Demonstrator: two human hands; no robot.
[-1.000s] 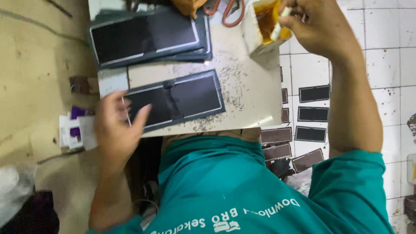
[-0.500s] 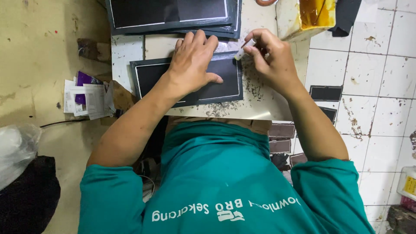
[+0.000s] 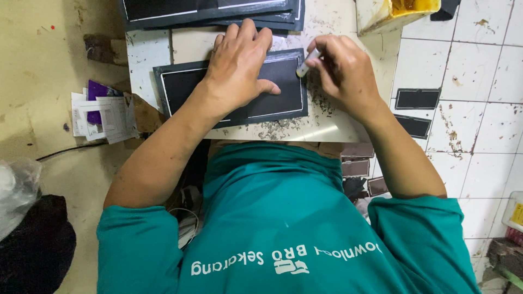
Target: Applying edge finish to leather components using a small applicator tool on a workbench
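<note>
- Since half a second ago, our right hand (image 3: 343, 71) has come in over the dark panel's right edge.
- We see the work board (image 3: 327, 128) carrying that dark panel (image 3: 185, 90), which lies flat near its front edge, with a stack of panels (image 3: 212, 11) behind.
- Our left hand (image 3: 239, 65) presses the panel, fingers spread flat.
- Our right fingers pinch a small white stick (image 3: 306, 62), its tip touching the panel.

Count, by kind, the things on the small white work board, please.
Dark panel with pale border under the left hand: 1
Stack of dark panels at the far edge: 1 stack
White tool in the right hand: 1
Total: 3
</note>
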